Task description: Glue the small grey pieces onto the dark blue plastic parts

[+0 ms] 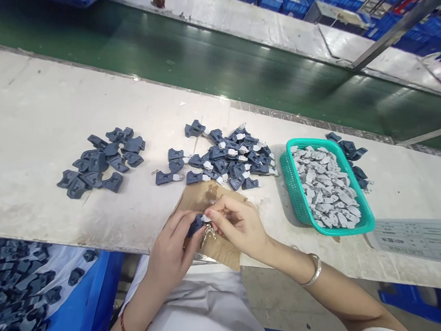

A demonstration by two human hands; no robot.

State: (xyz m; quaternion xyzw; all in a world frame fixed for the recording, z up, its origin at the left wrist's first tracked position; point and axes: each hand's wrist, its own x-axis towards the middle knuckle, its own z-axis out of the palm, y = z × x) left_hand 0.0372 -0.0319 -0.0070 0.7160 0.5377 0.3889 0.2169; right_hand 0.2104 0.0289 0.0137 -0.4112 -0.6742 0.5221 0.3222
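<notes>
My left hand (174, 249) grips a dark blue-grey plastic part (195, 225) above a piece of brown paper (222, 248). Pinched in the fingers of my right hand (238, 226) is a small white piece (205, 218), which meets the end of the dark part. Whether the two are joined I cannot tell, as my fingers hide much of them. Beyond my hands lies a pile of dark parts with white pieces on their ends (219, 152). To the right, a green basket (293, 195) holds many loose white pieces (328, 187).
Plain dark parts (99, 163) lie in a heap at left on the white table (21, 136). A blue crate (96, 295) with more parts stands below left. Past the table runs a green conveyor belt (180, 55). A printed sheet (423, 240) is at right.
</notes>
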